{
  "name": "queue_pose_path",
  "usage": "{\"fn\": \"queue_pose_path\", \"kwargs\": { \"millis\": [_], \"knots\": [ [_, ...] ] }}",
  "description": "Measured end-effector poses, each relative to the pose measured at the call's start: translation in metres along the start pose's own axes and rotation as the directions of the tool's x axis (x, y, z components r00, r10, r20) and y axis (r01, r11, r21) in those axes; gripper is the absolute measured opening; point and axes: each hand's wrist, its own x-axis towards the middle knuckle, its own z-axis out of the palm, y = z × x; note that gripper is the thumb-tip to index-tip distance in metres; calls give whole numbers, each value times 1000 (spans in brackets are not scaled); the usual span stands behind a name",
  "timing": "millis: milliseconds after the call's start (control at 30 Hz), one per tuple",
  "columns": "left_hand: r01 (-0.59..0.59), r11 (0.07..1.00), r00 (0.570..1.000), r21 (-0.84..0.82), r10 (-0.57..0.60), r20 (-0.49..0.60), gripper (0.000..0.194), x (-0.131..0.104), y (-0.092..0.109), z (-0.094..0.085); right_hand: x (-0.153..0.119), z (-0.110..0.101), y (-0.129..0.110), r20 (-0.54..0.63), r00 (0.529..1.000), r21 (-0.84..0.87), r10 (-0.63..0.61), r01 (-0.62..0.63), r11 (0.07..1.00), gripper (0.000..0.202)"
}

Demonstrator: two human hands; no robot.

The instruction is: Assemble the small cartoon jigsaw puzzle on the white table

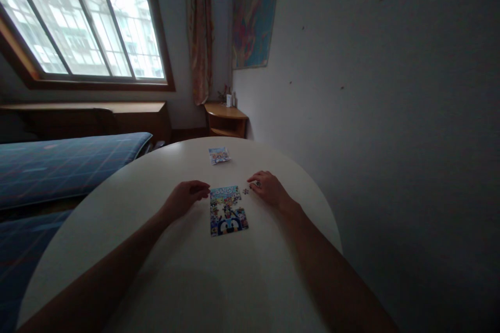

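Observation:
A colourful jigsaw puzzle (228, 221) lies flat on the white round table (175, 281), with a gap along its right edge. Just right of its upper part sits a loose puzzle piece (246, 191). My left hand (188, 195) is at the puzzle's upper left corner, its fingers closed together; whether anything is between the fingertips is too small to tell. Beside the loose piece, my right hand (267, 187) rests low over the table with bent fingers, and a small dark piece (258, 183) shows at its fingertips.
Farther back on the table lies a small printed picture packet (219, 155). A bed with a blue plaid cover (70, 166) stands to the left. Beyond the table are a wooden corner shelf (225, 111) and a curtain (200, 31); a wall rises on the right.

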Motion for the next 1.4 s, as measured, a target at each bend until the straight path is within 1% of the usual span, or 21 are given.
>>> {"fn": "queue_pose_path", "kwargs": {
  "millis": [67, 133, 233, 300, 400, 567, 700, 767, 800, 867, 933, 1000, 1067, 1133, 1333, 1400],
  "knots": [
    [58, 988, 998, -145, -52, 45, 40, -1, 6, 6, 1, 1, -14, -45, 997, 73, -55, 58, 996, 17],
    [95, 960, 994, -263, -78, 75, 49, -4, 12, 12, 2, 4, -29, -44, 992, 168, -119, 125, 978, 16],
    [105, 927, 991, -359, -68, 114, 58, -8, 18, 20, 1, 9, -49, -50, 969, 262, -244, 248, 932, 19],
    [102, 914, 990, -392, -54, 130, 60, -11, 20, 23, -1, 10, -59, -38, 954, 313, -298, 295, 903, 23],
    [108, 900, 989, -421, -54, 137, 62, -14, 24, 27, -3, 9, -66, 5, 948, 397, -317, 289, 871, 22],
    [82, 901, 993, -426, -36, 116, 54, -18, 34, 33, -3, 6, -65, 73, 969, 513, -237, 168, 842, 18],
    [9, 940, 996, -341, 22, 86, 42, -21, 39, 38, 0, 3, -51, 127, 982, 516, -139, 54, 855, 15],
    [-71, 973, 994, -219, 88, 66, 33, -23, 40, 39, 1, 1, -40, 131, 988, 508, -88, 9, 861, 17],
    [-136, 982, 987, -133, 145, 64, 29, -25, 39, 40, 1, 1, -35, 127, 990, 503, -63, -9, 864, 18],
    [-295, 954, 952, 49, 290, 93, 25, -28, 37, 40, 1, 1, -23, 132, 991, 498, -33, -37, 867, 20],
    [-437, 883, 897, 173, 412, 159, 24, -31, 35, 41, 1, 4, -14, 154, 988, 502, -24, -57, 863, 22],
    [-518, 822, 851, 236, 470, 234, 25, -32, 31, 41, 1, 8, -9, 169, 985, 504, -37, -54, 862, 24],
    [-557, 783, 826, 276, 487, 284, 27, -31, 28, 42, 1, 11, -8, 173, 984, 493, -51, -42, 869, 23],
    [-574, 764, 814, 296, 494, 305, 28, -30, 25, 42, 1, 12, -10, 173, 983, 471, -54, -35, 882, 22],
    [-567, 763, 817, 311, 472, 333, 27, -30, 26, 41, 1, 11, -14, 194, 980, 423, -52, -36, 906, 22],
    [-564, 764, 818, 313, 463, 342, 27, -30, 27, 41, 2, 10, -14, 186, 981, 390, -63, -14, 921, 23]
  ]
}}
